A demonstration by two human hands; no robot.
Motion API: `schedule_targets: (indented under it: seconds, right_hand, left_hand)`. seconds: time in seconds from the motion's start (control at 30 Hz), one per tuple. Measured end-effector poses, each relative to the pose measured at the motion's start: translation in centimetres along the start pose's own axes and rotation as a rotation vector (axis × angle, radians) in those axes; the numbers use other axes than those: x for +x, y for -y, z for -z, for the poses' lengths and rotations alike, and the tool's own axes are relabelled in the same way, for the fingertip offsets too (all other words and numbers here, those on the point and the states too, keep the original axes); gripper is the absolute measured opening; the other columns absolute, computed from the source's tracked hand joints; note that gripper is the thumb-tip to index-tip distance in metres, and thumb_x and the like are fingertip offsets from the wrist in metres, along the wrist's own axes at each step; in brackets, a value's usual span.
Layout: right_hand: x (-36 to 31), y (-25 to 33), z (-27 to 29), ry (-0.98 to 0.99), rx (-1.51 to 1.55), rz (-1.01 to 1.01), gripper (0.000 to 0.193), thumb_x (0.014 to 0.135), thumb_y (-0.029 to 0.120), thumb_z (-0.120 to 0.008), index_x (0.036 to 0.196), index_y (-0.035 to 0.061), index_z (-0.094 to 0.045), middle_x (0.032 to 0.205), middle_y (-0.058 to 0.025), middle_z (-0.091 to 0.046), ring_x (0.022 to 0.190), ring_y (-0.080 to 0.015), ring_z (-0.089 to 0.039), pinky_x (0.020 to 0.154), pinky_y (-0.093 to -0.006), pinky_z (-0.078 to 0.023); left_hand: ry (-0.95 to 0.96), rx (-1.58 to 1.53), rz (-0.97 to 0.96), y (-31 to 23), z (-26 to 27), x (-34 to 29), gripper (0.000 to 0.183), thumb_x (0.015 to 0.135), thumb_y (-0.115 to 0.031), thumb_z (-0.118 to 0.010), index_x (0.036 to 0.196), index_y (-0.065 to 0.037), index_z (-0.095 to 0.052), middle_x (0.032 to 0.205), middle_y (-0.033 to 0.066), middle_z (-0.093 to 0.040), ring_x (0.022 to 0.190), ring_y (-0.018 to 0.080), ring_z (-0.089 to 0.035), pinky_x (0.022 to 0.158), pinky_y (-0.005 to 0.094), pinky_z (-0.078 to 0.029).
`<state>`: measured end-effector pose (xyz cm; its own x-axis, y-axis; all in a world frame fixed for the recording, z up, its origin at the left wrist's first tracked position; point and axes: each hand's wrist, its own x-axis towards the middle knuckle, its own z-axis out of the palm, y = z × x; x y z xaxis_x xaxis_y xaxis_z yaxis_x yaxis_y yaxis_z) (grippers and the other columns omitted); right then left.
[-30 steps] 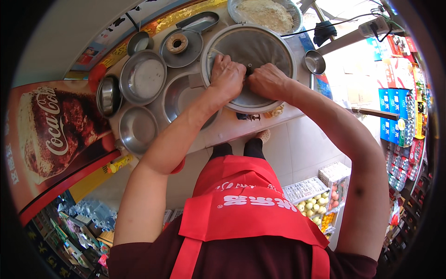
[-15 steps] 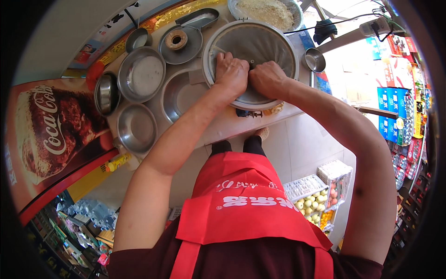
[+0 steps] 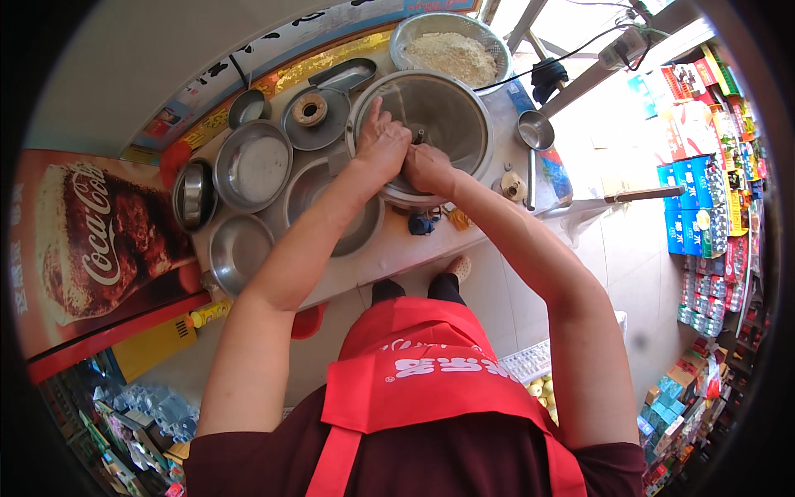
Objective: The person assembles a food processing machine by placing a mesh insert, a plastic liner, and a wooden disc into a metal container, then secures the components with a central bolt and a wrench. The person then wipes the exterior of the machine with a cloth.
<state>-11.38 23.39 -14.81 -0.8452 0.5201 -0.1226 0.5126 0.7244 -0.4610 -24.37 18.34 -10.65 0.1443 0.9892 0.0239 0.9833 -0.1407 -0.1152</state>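
Note:
A wide, deep metal bowl (image 3: 457, 116) stands on the counter, and both hands meet inside it near its close side. My left hand (image 3: 383, 145) has most of its fingers curled, with one finger stretched toward the far left rim. My right hand (image 3: 428, 169) is closed into a fist against the left one. What either hand grips is hidden. A short dark shaft (image 3: 420, 137) rises in the bowl just beyond the right fist. Below the bowl's front edge sits a dark blue fitting (image 3: 422, 224).
Metal basins (image 3: 253, 167) crowd the counter at left, with a plate (image 3: 333, 132) bearing a ring-shaped piece (image 3: 310, 109). Behind stands a mesh basket (image 3: 398, 41) of pale flour-like powder. A ladle (image 3: 535, 130) lies at right, near a cable (image 3: 571, 58). Fruit crates (image 3: 530, 362) stand on the floor.
The view has shifted, and the bowl now appears further left. Both hands have moved closer together within it. A finger of my left hand is now stretched out, and the shaft shows more plainly.

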Motion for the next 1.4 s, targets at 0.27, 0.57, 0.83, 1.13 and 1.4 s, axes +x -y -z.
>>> schedule_targets:
  seconds: [0.27, 0.57, 0.83, 1.13, 1.4]
  right_hand:
    - [-3.4, -3.2, 10.3, -0.158, 0.185, 0.171, 0.017, 0.087, 0.018, -0.059, 0.087, 0.0078, -0.072, 0.083, -0.0173, -0.069, 0.08, -0.0381, -0.068, 0.075, -0.0473, -0.054]
    - [-1.8, -4.1, 7.0, 0.174, -0.495, 0.185, 0.025, 0.081, 0.029, -0.067, 0.098, 0.0128, -0.076, 0.123, -0.0105, -0.065, 0.138, -0.0347, -0.04, 0.117, -0.0476, -0.026]
    - [-1.4, -4.8, 4.7, 0.05, -0.518, 0.189, 0.03, 0.085, 0.03, -0.056, 0.1, 0.0144, -0.078, 0.125, -0.0115, -0.065, 0.144, -0.0337, -0.035, 0.121, -0.0514, -0.015]
    - [-1.8, -5.3, 4.2, -0.011, -0.5, 0.228, 0.024, 0.084, 0.031, -0.062, 0.099, 0.0161, -0.074, 0.124, -0.0085, -0.065, 0.14, -0.0384, -0.039, 0.12, -0.0551, -0.018]
    - [-1.6, -5.4, 4.0, 0.031, -0.492, 0.198, 0.025, 0.085, 0.031, -0.062, 0.103, 0.0165, -0.073, 0.129, -0.0083, -0.063, 0.143, -0.0379, -0.036, 0.12, -0.055, -0.017]
  left_hand:
    - [-0.219, -0.346, 0.045, 0.4, 1.2, -4.6, 0.018, 0.089, -0.02, -0.064, 0.096, -0.01, -0.076, 0.106, 0.0069, -0.071, 0.123, 0.0281, -0.054, 0.117, 0.0484, -0.028]
    - [0.225, -0.273, -0.03, 1.2, 0.8, -1.6, 0.018, 0.088, -0.025, -0.067, 0.099, -0.013, -0.075, 0.105, 0.0061, -0.068, 0.123, 0.0285, -0.051, 0.111, 0.0442, -0.033]
    - [0.161, -0.25, -0.142, 1.5, -2.0, 0.0, 0.023, 0.084, -0.016, -0.067, 0.107, -0.016, -0.073, 0.11, 0.0053, -0.067, 0.125, 0.0282, -0.049, 0.105, 0.0433, -0.039]
    - [0.011, -0.184, -0.111, 0.8, -2.2, -0.2, 0.02, 0.081, -0.014, -0.059, 0.086, -0.007, -0.077, 0.099, 0.0082, -0.072, 0.115, 0.0256, -0.056, 0.1, 0.0377, -0.041]
    - [0.044, -0.166, -0.099, 0.8, -2.3, -0.3, 0.019, 0.082, -0.013, -0.059, 0.09, -0.008, -0.076, 0.104, 0.0089, -0.069, 0.12, 0.0266, -0.054, 0.103, 0.04, -0.04]
